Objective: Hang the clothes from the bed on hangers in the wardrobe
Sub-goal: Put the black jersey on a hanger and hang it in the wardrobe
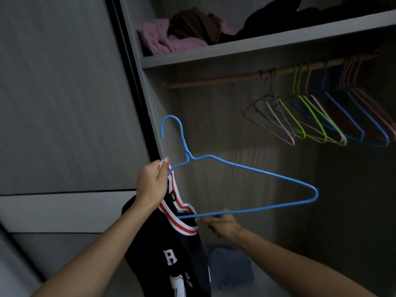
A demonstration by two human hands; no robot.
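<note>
We log the left hand [153, 185] pinching the jersey [184, 254] collar on the blue hanger [267, 173], whose long axis runs 10-to-4 o'clock, with its bare end nearer the blurred right hand [222, 227], grip undeterminable.

The room is dim. A grey shelf [257, 45] runs across the wardrobe [150, 88]. On top of the shelf lie pink and dark clothes [167, 37]. Just under the shelf is a wooden rod [214, 81]. Left of the shelf stands a grey sliding door [64, 93]. Below the shelf, soft light falls on the back wall [246, 163].
</note>
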